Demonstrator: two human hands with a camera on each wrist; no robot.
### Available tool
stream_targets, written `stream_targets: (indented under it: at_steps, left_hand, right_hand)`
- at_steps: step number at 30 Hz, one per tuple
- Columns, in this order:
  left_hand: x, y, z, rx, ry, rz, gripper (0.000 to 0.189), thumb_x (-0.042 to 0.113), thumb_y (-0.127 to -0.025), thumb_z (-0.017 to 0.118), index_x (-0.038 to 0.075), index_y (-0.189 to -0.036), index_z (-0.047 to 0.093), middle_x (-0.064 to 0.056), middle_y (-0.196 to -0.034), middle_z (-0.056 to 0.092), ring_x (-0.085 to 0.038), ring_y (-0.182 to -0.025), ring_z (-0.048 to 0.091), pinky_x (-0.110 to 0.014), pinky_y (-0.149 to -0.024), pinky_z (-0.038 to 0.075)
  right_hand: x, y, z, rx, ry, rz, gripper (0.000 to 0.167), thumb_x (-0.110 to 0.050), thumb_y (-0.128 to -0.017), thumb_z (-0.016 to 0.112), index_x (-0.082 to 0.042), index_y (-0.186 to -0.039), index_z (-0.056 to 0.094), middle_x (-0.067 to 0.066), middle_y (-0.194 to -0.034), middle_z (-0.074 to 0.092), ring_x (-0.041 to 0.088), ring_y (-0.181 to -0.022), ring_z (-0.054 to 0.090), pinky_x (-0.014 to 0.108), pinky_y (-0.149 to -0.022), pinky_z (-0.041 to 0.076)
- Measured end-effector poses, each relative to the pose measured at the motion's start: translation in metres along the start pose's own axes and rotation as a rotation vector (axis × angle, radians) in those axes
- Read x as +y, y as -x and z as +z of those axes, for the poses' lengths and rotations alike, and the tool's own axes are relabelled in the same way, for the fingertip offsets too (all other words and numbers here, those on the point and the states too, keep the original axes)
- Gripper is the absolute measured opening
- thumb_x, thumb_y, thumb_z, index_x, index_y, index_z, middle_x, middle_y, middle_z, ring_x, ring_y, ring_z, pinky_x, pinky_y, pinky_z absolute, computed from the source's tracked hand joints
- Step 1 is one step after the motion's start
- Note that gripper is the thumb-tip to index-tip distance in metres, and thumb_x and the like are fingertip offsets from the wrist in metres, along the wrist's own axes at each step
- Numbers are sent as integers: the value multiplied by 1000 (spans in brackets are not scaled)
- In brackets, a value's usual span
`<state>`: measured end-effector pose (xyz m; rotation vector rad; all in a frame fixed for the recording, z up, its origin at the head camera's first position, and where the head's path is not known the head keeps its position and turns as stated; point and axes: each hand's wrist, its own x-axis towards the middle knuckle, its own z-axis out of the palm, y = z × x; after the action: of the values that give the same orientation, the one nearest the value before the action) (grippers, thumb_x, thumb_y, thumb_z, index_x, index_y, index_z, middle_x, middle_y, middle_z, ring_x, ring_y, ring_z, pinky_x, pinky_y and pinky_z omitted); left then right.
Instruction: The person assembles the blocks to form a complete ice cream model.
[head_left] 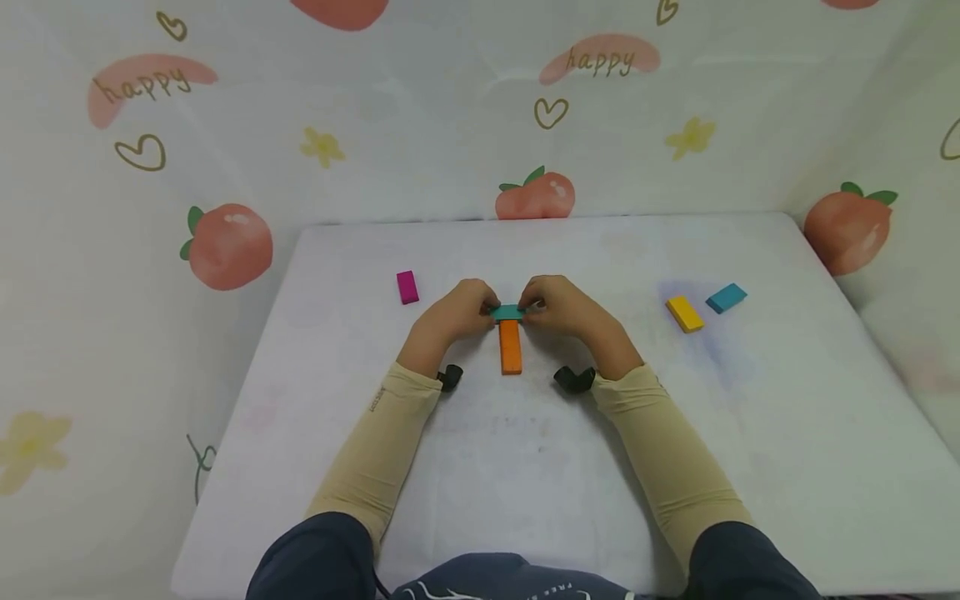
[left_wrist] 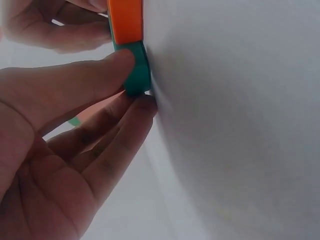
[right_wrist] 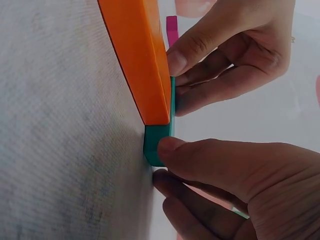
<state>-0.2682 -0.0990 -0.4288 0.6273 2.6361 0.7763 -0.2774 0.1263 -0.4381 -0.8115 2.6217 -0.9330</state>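
Observation:
A teal block point(head_left: 507, 312) lies crosswise on the white table, touching the far end of an orange block point(head_left: 511, 348) that points toward the person; together they form a T. My left hand point(head_left: 462, 312) pinches the teal block's left end, its thumb on the near side in the left wrist view. At the right end, my right hand point(head_left: 564, 307) pinches the same block between thumb and fingers. The right wrist view shows the orange block point(right_wrist: 140, 60) butting against the teal block point(right_wrist: 158, 140), both flat on the cloth.
A magenta block point(head_left: 407, 287) lies left of the hands. Far to the right are a yellow block point(head_left: 685, 314) and a blue block point(head_left: 726, 298), close together. A printed curtain point(head_left: 420, 108) hangs behind the table point(head_left: 540, 483). Black wrist cameras point(head_left: 574, 380) sit under both wrists.

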Motion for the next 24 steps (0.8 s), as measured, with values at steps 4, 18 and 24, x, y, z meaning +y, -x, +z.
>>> stream_targets:
  at_steps: [4, 18, 24]
  left_hand:
    - [0, 0, 1, -3, -1, 13, 31, 5, -98, 71, -7, -126, 73, -17, -123, 71, -28, -110, 61, -41, -105, 55]
    - [0, 2, -1, 7, -19, 9, 29, 4, -97, 72, -5, -125, 74, -16, -119, 72, -28, -106, 62, -40, -102, 56]
    - [4, 2, 0, -10, -29, 6, 33, 4, -97, 72, -7, -128, 72, -17, -125, 73, -28, -111, 63, -41, -107, 55]
  right_hand:
    - [1, 0, 0, -8, 3, -3, 12, -2, -94, 75, 0, -104, 80, 12, -108, 73, 30, -105, 67, 47, -100, 58]
    - [-8, 9, -15, 34, 81, 29, 15, -8, -98, 73, 1, -108, 80, 13, -110, 76, 30, -106, 70, 47, -98, 59]
    - [-2, 37, -37, 148, 116, 103, 22, -17, -100, 73, -1, -113, 79, 14, -111, 75, 32, -106, 69, 50, -94, 58]
